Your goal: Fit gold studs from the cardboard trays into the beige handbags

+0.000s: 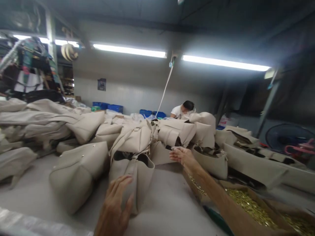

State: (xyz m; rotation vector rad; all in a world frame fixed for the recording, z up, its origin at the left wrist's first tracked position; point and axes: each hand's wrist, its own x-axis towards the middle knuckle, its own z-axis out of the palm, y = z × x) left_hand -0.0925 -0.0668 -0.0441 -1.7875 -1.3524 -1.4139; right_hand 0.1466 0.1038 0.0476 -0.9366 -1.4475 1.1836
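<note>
My left hand (116,203) is open in front of a beige handbag (144,175), its fingers spread close to the bag's front. Whether they touch it I cannot tell. This bag stands with its top open and a strap running down its middle. Farther forward, my right hand (180,155) reaches out with fingers stretched, beside another beige bag (161,154) in the pile. No object shows in either hand. Left of my left hand a closed beige bag (81,173) lies on its side, with small metal studs on its base.
Beige bags and pieces cover much of the table (169,203). Boxes of gold-coloured metal fittings (248,205) stand at the right, under my right forearm. Behind the pile a person in white (176,111) bends down. Blue bins (115,108) line the wall; a fan (283,136) stands right.
</note>
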